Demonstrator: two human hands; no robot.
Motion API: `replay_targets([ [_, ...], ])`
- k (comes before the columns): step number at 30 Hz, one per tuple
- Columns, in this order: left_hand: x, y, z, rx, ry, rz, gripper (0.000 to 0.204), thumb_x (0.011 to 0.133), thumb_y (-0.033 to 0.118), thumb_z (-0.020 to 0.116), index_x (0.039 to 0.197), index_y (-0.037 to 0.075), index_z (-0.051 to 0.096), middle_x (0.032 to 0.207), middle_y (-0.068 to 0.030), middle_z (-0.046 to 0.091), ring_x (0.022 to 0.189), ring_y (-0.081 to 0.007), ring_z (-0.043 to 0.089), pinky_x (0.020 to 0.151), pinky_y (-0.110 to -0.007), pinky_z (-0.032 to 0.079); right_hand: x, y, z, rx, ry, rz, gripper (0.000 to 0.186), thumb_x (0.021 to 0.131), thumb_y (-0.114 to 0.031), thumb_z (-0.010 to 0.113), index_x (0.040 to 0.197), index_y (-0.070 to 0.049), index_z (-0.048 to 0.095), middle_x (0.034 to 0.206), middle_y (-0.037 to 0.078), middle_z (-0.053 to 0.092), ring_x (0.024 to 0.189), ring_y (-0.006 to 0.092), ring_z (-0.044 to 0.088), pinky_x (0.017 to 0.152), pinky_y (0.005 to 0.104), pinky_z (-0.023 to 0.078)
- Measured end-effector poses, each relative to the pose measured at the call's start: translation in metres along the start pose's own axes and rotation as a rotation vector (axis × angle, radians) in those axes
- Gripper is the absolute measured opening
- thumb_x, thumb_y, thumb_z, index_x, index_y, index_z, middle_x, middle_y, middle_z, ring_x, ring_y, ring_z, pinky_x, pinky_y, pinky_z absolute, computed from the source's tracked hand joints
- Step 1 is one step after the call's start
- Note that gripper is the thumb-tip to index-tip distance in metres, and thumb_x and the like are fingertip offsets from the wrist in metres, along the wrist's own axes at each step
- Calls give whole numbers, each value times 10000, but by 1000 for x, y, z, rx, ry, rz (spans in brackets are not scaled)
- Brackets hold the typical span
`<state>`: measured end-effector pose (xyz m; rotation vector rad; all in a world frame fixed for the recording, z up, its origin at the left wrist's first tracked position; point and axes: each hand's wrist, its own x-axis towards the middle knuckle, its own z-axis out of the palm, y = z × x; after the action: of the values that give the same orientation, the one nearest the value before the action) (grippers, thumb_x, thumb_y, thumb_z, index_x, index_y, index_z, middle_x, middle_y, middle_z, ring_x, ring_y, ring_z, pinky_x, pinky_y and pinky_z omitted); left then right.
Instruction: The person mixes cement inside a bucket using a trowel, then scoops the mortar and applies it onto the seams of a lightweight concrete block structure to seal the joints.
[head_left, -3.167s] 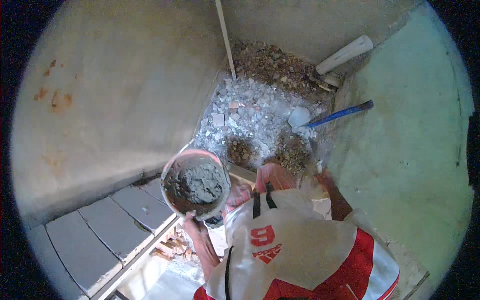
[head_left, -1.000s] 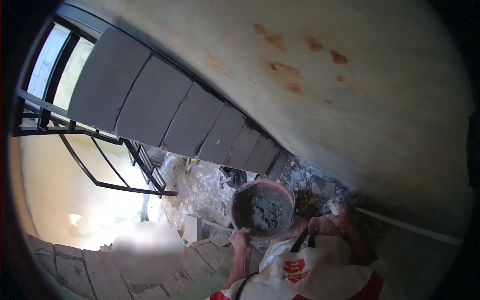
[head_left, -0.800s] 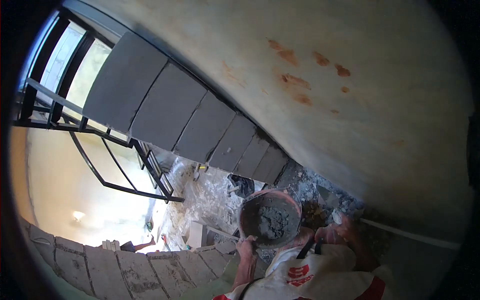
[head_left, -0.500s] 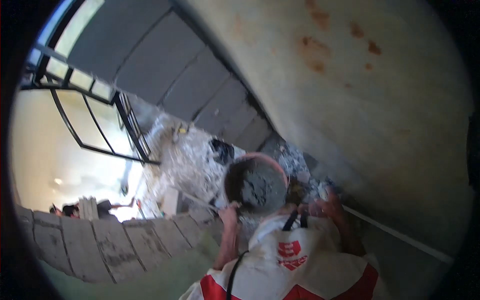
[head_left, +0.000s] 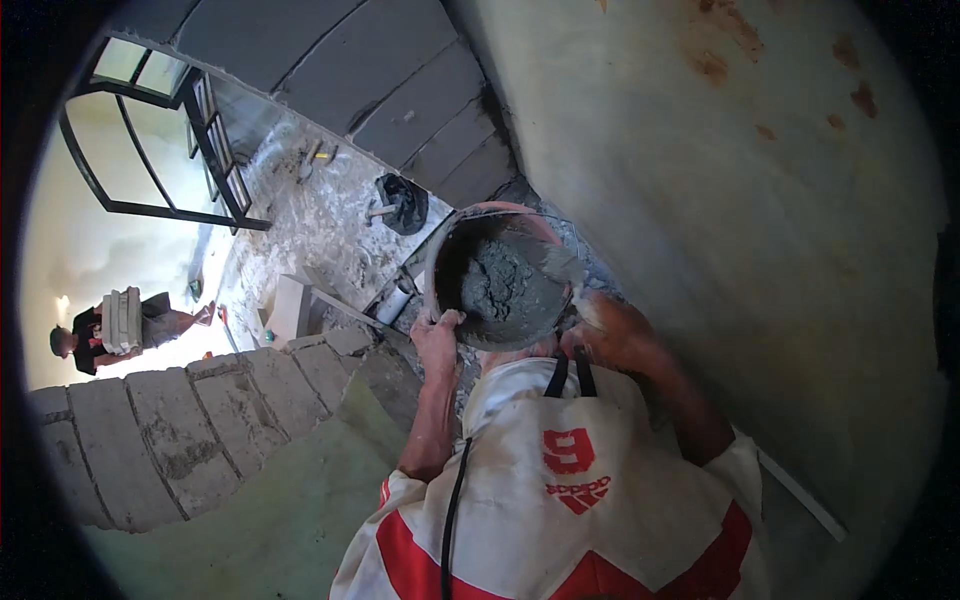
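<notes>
A round bucket (head_left: 437, 262) with a reddish rim stands tilted in front of me, with wet grey mortar (head_left: 497, 283) inside. My left hand (head_left: 437, 338) is closed on the bucket's near left rim. At its right side my right hand (head_left: 603, 325) is closed around the handle of what looks like a trowel. The grey, mortar-smeared trowel blade (head_left: 562, 265) reaches over the bucket's right inner wall. Part of the handle is hidden by my fingers.
Grey block walls rise at the far side (head_left: 330, 75) and lower left (head_left: 190, 440); a stained plastered wall (head_left: 700, 190) stands right. A black bag (head_left: 403, 205), pale block (head_left: 290, 310) and black metal frame (head_left: 215, 150) lie beyond. A co-worker (head_left: 95, 335) carries stacked blocks.
My right hand has moved from right of the bucket up to its side, bringing the trowel over the mortar. My left hand stays at the rim. The view has shifted, and the co-worker shows more fully.
</notes>
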<state>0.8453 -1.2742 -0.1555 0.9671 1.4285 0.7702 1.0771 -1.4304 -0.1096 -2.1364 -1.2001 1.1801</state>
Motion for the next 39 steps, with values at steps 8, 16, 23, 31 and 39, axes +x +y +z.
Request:
replay_targets([
  [8,5,-4,2,200,-89,122,10,716,10,581,724,5,582,673,14,557,618,-87,484,598,-255,407,42,5,30,-74,-234,-104,424,822,-261,602,1068,47,447,940,283,600,932,448,576,800,490,455],
  [16,10,-6,8,243,-110,143,39,705,25,598,736,4,589,662,22,534,616,-72,467,576,-248,400,76,15,61,-30,-343,-245,422,829,-300,606,986,79,507,926,265,571,880,410,575,772,455,450],
  [23,2,18,27,184,-227,149,85,706,25,598,789,9,611,696,21,557,620,-71,478,582,-239,408,66,8,59,283,-452,9,721,812,-467,611,1271,61,441,1202,231,500,1182,315,452,977,355,349],
  [31,13,-1,14,104,-195,110,109,704,34,575,797,4,623,698,13,566,649,-72,500,591,-239,414,53,11,52,437,-454,80,848,746,-471,702,1338,41,375,1260,214,475,1148,266,478,966,345,367],
  [39,9,5,4,92,-85,0,168,749,-14,532,895,-23,613,767,-31,588,683,-116,535,646,-259,438,42,8,26,725,-575,-83,367,814,-252,648,1073,-21,529,783,-4,561,605,74,490,517,241,397],
])
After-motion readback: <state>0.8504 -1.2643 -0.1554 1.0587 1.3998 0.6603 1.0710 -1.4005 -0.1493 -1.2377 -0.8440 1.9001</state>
